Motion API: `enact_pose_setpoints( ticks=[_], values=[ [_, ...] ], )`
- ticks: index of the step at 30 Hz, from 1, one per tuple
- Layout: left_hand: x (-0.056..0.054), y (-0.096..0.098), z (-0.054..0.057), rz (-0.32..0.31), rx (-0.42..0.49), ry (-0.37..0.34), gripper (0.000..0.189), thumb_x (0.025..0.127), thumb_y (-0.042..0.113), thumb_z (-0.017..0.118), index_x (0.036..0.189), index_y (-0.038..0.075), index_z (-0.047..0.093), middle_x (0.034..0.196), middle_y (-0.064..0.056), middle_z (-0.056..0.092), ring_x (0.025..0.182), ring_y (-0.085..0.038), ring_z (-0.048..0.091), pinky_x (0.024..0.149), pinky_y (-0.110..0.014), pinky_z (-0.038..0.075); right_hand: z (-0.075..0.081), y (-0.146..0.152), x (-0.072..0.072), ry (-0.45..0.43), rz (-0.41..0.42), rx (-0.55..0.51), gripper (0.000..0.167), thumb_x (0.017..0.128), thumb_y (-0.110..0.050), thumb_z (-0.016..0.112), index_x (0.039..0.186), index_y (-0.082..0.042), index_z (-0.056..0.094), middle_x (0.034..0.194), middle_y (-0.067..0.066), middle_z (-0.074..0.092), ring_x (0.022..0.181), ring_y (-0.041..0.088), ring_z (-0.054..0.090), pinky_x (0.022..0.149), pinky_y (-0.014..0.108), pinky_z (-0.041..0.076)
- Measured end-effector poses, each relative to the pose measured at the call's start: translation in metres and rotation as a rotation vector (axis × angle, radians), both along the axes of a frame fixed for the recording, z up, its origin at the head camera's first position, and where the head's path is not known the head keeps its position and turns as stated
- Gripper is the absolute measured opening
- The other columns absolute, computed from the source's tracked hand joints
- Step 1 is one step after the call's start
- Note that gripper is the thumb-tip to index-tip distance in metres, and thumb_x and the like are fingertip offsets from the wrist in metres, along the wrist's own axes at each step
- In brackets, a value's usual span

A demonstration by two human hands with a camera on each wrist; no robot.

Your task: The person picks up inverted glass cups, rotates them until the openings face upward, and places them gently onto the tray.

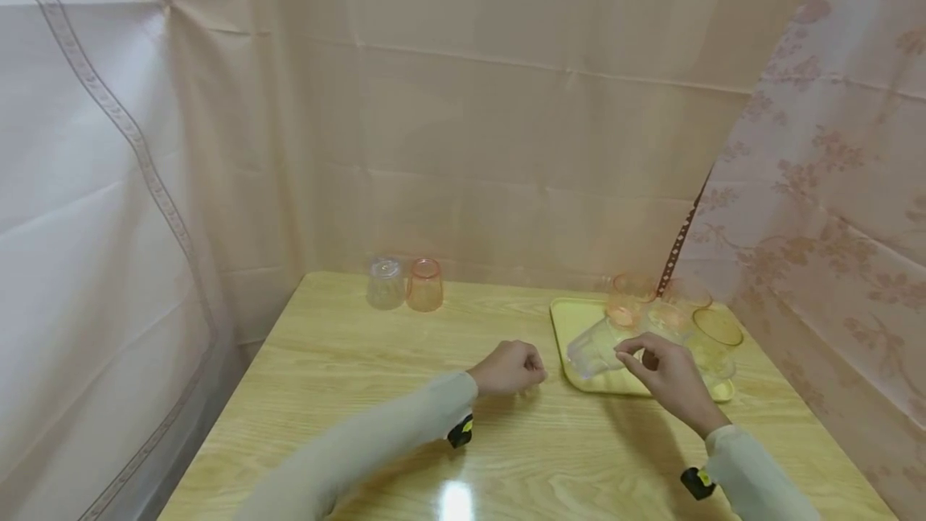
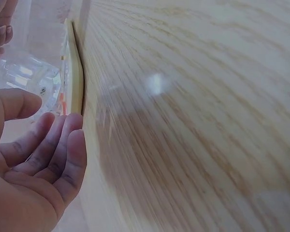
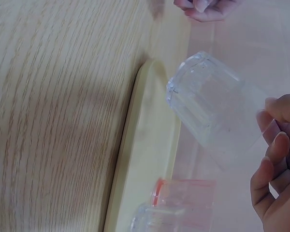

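My right hand pinches the rim of a clear plastic cup between thumb and fingertips. The cup is tilted, its base pointing left and down, above the yellow tray. In the right wrist view, a gap shows between the cup's base and the tray. My left hand hovers over the table just left of the tray, fingers loosely curled around nothing. In the left wrist view, the left hand's fingers are near the tray's edge and the held cup.
On the tray's right part stand an orange cup, a yellow cup and other transparent cups, partly behind the right hand. A clear cup and an orange cup stand upside down at the table's back left. Cloth curtains surround the table.
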State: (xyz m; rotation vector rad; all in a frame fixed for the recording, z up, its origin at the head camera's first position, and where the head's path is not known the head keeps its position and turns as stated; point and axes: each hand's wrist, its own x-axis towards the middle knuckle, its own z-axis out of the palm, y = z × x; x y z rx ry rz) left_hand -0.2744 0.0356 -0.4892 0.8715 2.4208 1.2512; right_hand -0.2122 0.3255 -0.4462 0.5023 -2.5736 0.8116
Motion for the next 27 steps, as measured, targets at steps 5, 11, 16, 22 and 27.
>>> enact_pose_setpoints(
  ticks=[5,11,16,22,27],
  values=[
    [-0.002,0.010,0.001,-0.007,-0.025,0.025,0.011,0.101,0.016,0.065,0.095,0.009,0.071,0.083,0.000,0.071,0.065,-0.015,0.067,0.062,-0.023,0.053,0.001,0.005,0.001,0.014,-0.014,0.016,0.006,0.097,-0.018,0.074,0.103,-0.018,0.075,0.065,-0.009,0.049,0.050,0.007,0.037,0.048,0.026,0.036],
    [-0.002,0.024,0.002,-0.008,-0.051,0.045,0.010,0.100,0.014,0.066,0.096,0.007,0.072,0.079,0.005,0.067,0.061,-0.007,0.059,0.061,-0.021,0.051,0.001,0.009,0.003,0.022,-0.022,0.028,0.007,0.096,-0.014,0.075,0.102,-0.017,0.074,0.066,-0.009,0.048,0.051,0.007,0.037,0.049,0.026,0.035],
    [-0.003,0.034,-0.001,-0.033,-0.051,0.064,0.014,0.100,0.015,0.066,0.093,0.006,0.074,0.077,0.001,0.069,0.054,-0.007,0.055,0.056,-0.021,0.049,0.001,0.012,0.005,0.043,-0.040,0.045,0.010,0.093,-0.010,0.077,0.101,-0.017,0.074,0.070,-0.010,0.052,0.053,0.007,0.039,0.049,0.026,0.036],
    [-0.003,0.040,-0.001,-0.029,-0.078,0.092,0.020,0.101,0.017,0.067,0.087,0.005,0.076,0.069,0.001,0.067,0.048,-0.006,0.050,0.053,-0.020,0.047,0.000,0.016,0.006,0.055,-0.048,0.056,0.009,0.093,-0.011,0.077,0.100,-0.016,0.075,0.075,-0.010,0.057,0.054,0.007,0.039,0.050,0.026,0.036],
    [-0.005,0.044,0.001,0.002,-0.081,0.105,0.028,0.099,0.016,0.069,0.075,0.004,0.074,0.057,0.003,0.061,0.042,-0.004,0.043,0.049,-0.018,0.042,-0.001,0.019,0.009,0.057,-0.062,0.062,0.008,0.093,-0.011,0.077,0.099,-0.015,0.075,0.081,-0.011,0.061,0.055,0.007,0.040,0.051,0.026,0.036]
  ],
)
